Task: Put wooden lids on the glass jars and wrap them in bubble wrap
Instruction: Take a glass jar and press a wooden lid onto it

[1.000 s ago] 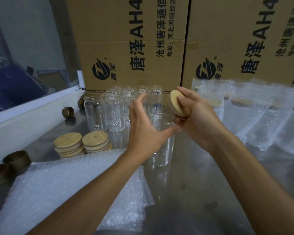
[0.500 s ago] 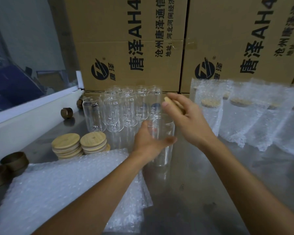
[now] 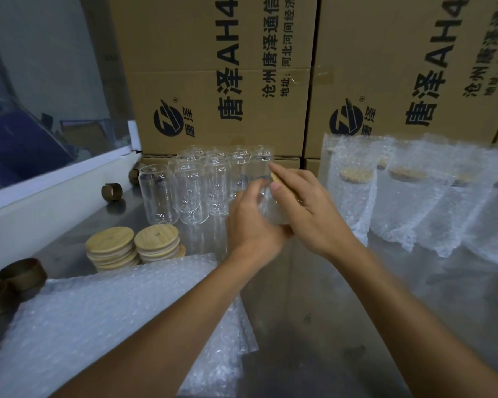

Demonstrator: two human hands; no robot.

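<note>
My left hand [image 3: 250,225] grips a clear glass jar [image 3: 270,209] at the table's middle, lifted and tilted. My right hand [image 3: 305,205] covers the jar's mouth and holds a wooden lid [image 3: 275,177] against it; only the lid's edge shows. Behind stand several empty glass jars [image 3: 190,193]. Two stacks of wooden lids [image 3: 133,245] sit to the left. A pile of bubble wrap sheets [image 3: 112,320] lies at the near left.
Several bubble-wrapped lidded jars [image 3: 408,196] line the right side of the metal table [image 3: 328,326]. Cardboard boxes [image 3: 222,81] wall off the back. Brown tape cores [image 3: 20,272] lie at the left, one more [image 3: 112,191] by the white ledge [image 3: 41,214].
My left hand closed round the jar and raised it. My right hand brought the lid down from upright onto the jar's mouth.
</note>
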